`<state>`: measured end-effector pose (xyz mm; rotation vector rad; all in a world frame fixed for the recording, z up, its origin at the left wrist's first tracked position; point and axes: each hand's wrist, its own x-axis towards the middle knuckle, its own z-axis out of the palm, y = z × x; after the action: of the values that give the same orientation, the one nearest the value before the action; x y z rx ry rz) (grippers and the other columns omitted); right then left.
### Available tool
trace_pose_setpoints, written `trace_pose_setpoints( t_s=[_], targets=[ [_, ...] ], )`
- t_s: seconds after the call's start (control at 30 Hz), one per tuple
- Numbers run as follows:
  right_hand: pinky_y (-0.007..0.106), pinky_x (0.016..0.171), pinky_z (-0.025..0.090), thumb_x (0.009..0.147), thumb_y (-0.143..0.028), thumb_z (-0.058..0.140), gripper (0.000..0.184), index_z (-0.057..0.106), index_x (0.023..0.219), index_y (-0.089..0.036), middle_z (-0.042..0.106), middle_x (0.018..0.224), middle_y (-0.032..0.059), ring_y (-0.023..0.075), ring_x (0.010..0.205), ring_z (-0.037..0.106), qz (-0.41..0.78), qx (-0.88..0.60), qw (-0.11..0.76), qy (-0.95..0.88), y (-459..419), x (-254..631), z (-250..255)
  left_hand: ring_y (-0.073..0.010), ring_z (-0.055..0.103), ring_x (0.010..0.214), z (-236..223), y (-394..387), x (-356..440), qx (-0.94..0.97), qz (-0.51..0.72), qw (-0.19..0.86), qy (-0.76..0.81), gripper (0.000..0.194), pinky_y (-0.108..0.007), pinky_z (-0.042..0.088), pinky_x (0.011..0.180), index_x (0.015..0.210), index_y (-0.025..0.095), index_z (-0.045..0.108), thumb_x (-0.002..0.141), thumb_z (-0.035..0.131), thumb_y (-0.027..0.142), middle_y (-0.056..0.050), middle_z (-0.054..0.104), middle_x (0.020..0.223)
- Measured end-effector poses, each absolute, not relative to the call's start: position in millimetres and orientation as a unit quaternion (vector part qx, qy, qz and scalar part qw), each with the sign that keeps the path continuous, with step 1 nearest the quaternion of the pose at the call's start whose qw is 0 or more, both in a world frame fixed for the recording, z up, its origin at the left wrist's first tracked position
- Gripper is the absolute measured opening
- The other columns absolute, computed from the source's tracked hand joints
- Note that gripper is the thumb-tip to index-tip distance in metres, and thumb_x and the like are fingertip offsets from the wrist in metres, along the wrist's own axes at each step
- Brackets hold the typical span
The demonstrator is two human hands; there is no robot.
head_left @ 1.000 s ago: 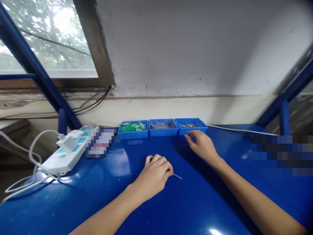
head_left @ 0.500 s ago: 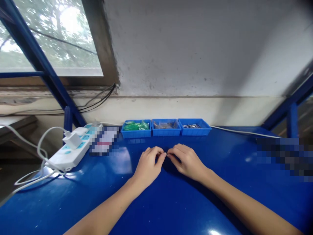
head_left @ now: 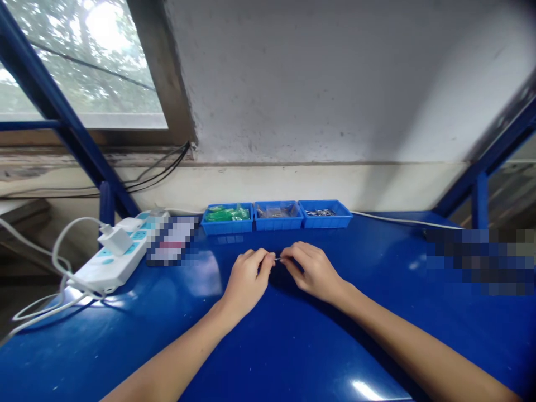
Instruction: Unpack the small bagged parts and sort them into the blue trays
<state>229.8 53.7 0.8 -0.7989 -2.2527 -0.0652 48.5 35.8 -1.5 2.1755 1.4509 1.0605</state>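
Observation:
Over the middle of the blue table (head_left: 259,357), my left hand (head_left: 249,279) and my right hand (head_left: 313,269) face each other with pinched fingertips. A thin, shiny metal piece (head_left: 277,258) bridges the small gap between them. Its left end is in my left fingers and its right end reaches my right fingertips; its exact kind is too small to make out. Behind the hands stand a blue bin with green plastic packets (head_left: 228,214), a blue bin with clear bags of small parts (head_left: 278,211), and a blue bin with thin metal pieces (head_left: 321,213).
A white power strip (head_left: 113,262) with a plugged-in charger (head_left: 115,240) and looped white cables lies at the left. Next to it is a blurred phone-like object (head_left: 171,241). A pixelated dark object (head_left: 477,259) lies at the right. Blue frame posts rise at both sides.
My hands have drawn slightly apart, so the thin metal piece now shows between the fingertips. The whole view has shifted a little, with everything appearing farther left.

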Motion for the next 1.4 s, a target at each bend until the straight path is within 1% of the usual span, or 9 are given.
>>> trace_pose_setpoints(
  t_s=[0.13,0.37,0.47,0.6,0.73,0.83,0.97,1.13,1.4],
  targets=[
    [0.027,0.062,0.039,0.092,-0.023,0.043,0.016,0.056,0.086,-0.016,0.061,0.073,0.0053,0.014,0.066,0.052,-0.022,-0.311,0.371,-0.875,54.3,230.7,3.2,-0.0149,0.057,0.072,0.7,33.4,48.8,0.757,0.4,0.15,0.494,0.016,-0.028,0.039,0.071,0.084,0.021,0.055,0.09,0.045,0.031,0.002,0.062,0.075],
    [0.027,0.063,0.039,0.091,-0.022,0.046,0.014,0.057,0.086,-0.017,0.062,0.075,0.005,0.0138,0.066,0.053,-0.037,-0.289,0.373,-0.881,52.1,228.3,1.5,-0.0158,0.056,0.067,5.1,35.3,47.2,0.757,0.379,0.15,0.51,0.035,-0.029,0.037,0.068,0.065,0.02,0.053,0.093,0.036,0.033,0.001,0.058,0.062],
    [0.026,0.061,0.039,0.088,-0.02,0.048,0.012,0.057,0.081,-0.017,0.062,0.07,0.0039,0.0132,0.062,0.053,-0.087,-0.283,0.402,-0.867,58.8,237.0,9.8,-0.0159,0.057,0.066,6.0,35.5,46.0,0.753,0.373,0.176,0.513,0.035,-0.029,0.038,0.07,0.073,0.02,0.057,0.095,0.032,0.034,0.001,0.059,0.061],
    [0.026,0.061,0.039,0.088,-0.026,0.048,0.016,0.058,0.08,-0.017,0.061,0.065,0.0037,0.0146,0.061,0.055,-0.174,-0.45,0.473,-0.737,86.1,264.1,27.3,-0.017,0.059,0.07,4.2,37.2,45.2,0.748,0.353,0.209,0.522,0.033,-0.029,0.039,0.07,0.084,0.021,0.06,0.094,0.032,0.035,0.0,0.062,0.067],
    [0.026,0.053,0.036,0.086,-0.039,0.05,0.044,0.048,0.122,-0.014,0.062,0.066,0.0023,0.019,0.059,0.059,-0.085,-0.662,0.355,-0.654,112.8,286.0,23.1,-0.0172,0.058,0.067,2.0,39.9,45.3,0.752,0.326,0.218,0.53,0.031,-0.028,0.039,0.065,0.081,0.021,0.06,0.093,0.034,0.035,0.0,0.06,0.065],
    [0.026,0.054,0.037,0.087,-0.041,0.047,0.055,0.036,0.134,-0.015,0.063,0.067,0.0012,0.0196,0.06,0.06,0.024,-0.649,0.299,-0.699,118.4,287.2,4.8,-0.0176,0.057,0.068,2.1,40.6,45.5,0.764,0.313,0.204,0.526,0.031,-0.029,0.039,0.067,0.079,0.022,0.059,0.093,0.034,0.034,0.0,0.059,0.064],
    [0.027,0.061,0.041,0.088,-0.04,0.045,0.054,0.034,0.136,-0.018,0.063,0.074,0.0017,0.0187,0.067,0.061,0.101,-0.579,0.291,-0.755,116.2,280.0,-15.3,-0.0183,0.057,0.069,2.6,40.1,46.9,0.78,0.301,0.179,0.518,0.027,-0.031,0.039,0.07,0.079,0.022,0.058,0.092,0.036,0.031,0.001,0.06,0.066],
    [0.028,0.061,0.042,0.088,-0.037,0.044,0.057,0.027,0.139,-0.019,0.061,0.076,0.0012,0.0182,0.067,0.06,0.087,-0.596,0.323,-0.73,122.9,278.5,-23.8,-0.0191,0.057,0.075,2.5,39.9,48.5,0.799,0.294,0.158,0.5,0.025,-0.035,0.038,0.076,0.081,0.022,0.058,0.092,0.037,0.028,0.0,0.066,0.075],
    [0.027,0.062,0.043,0.087,-0.04,0.044,0.043,0.043,0.124,-0.019,0.059,0.074,0.0006,0.0178,0.068,0.06,0.083,-0.609,0.336,-0.714,131.9,280.8,-28.1,-0.0189,0.058,0.075,4.8,41.3,49.0,0.798,0.275,0.167,0.509,0.024,-0.035,0.039,0.078,0.082,0.022,0.059,0.092,0.038,0.026,0.0,0.065,0.073]
  ],
)
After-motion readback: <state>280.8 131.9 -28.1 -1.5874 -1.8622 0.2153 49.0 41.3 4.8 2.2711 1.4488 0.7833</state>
